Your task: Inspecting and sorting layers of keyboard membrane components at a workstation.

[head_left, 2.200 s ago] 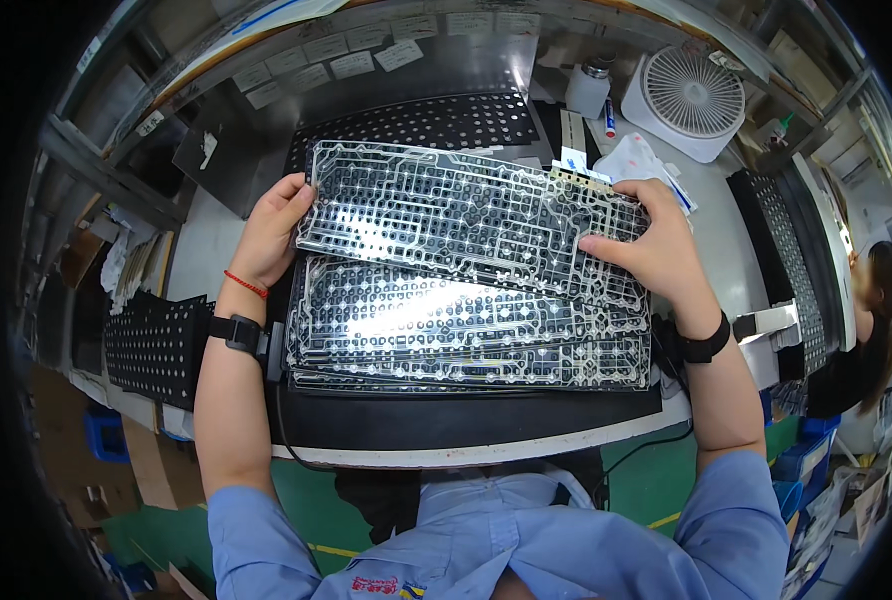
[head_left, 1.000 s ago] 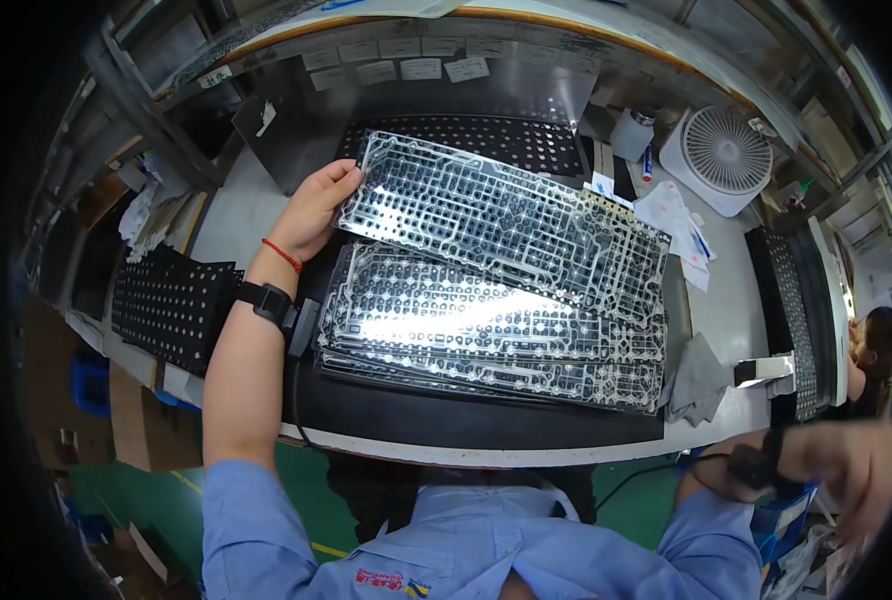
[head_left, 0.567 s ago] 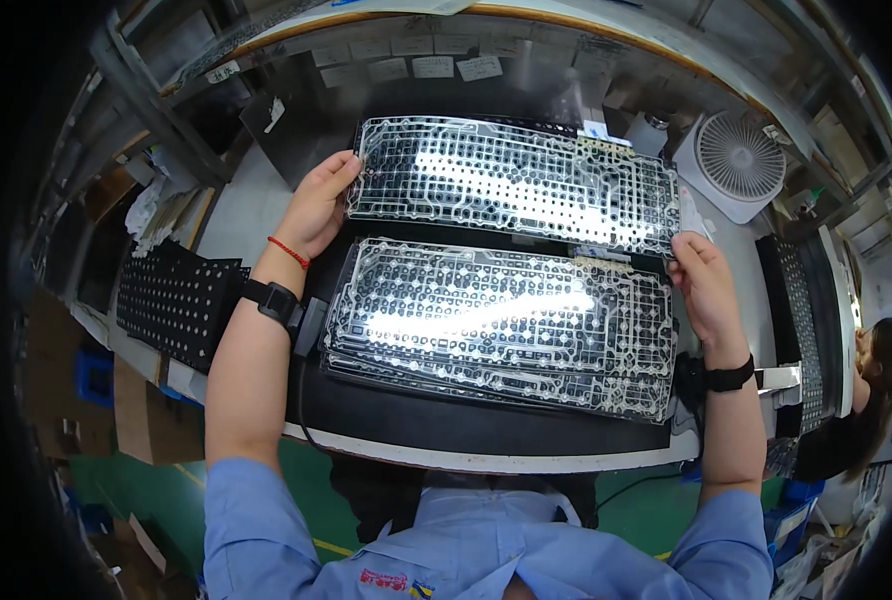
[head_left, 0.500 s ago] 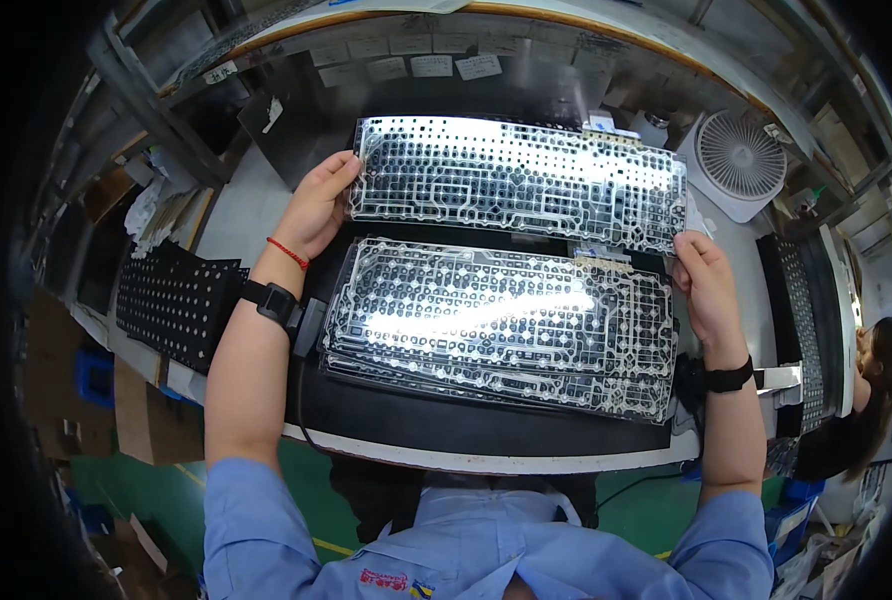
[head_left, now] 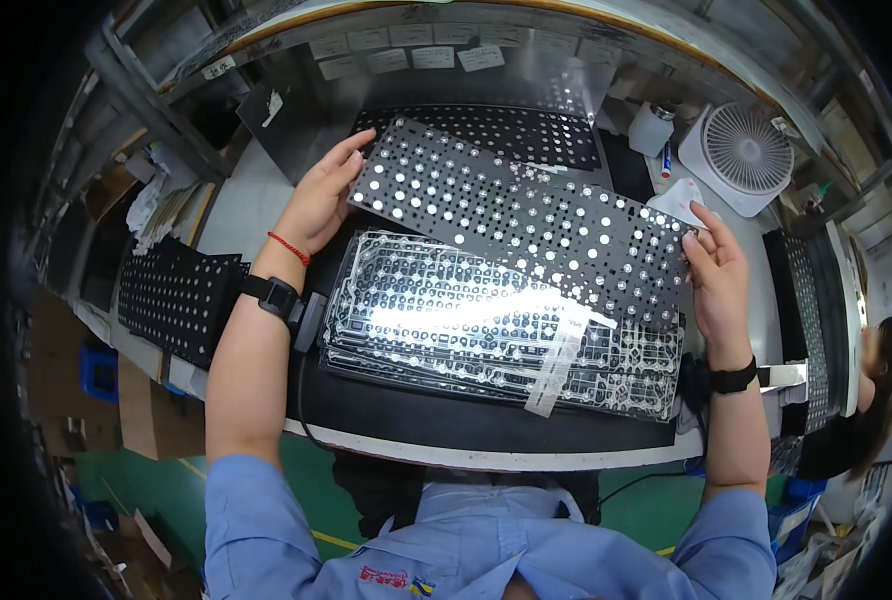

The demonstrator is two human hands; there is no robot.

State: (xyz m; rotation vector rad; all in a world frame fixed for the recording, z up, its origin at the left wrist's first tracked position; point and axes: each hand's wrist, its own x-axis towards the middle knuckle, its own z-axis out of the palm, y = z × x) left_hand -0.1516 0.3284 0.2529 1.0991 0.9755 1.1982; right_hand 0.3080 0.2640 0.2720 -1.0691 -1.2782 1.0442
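Observation:
Between my two hands hangs a keyboard membrane sheet (head_left: 526, 213), its black face dotted with round white spots. It is slightly bowed, the right end nearer to me. My left hand (head_left: 328, 195) pinches its left end; my right hand (head_left: 716, 275) grips the right end with thumb and fingers. A pale flexible tail (head_left: 560, 365) hangs from its near edge. Below lies a stack of clear keyboard membranes (head_left: 416, 310) with silvery traces, partly covered by the held sheet. Behind it, another black dotted sheet (head_left: 556, 140) lies flat, partly hidden.
A white fan (head_left: 748, 150), a bottle (head_left: 651, 128) and a marker (head_left: 666, 162) stand at the back right. Black dotted sheets (head_left: 178, 305) lie at the left, more sheets (head_left: 801, 320) at the right. A shelf edge (head_left: 566, 15) crosses overhead. Another person (head_left: 866, 400) is at far right.
The held sheet showed its clear, traced face and now shows the black dotted one. Its tail has gone from the far edge to the near edge. The dotted sheet behind has come into view.

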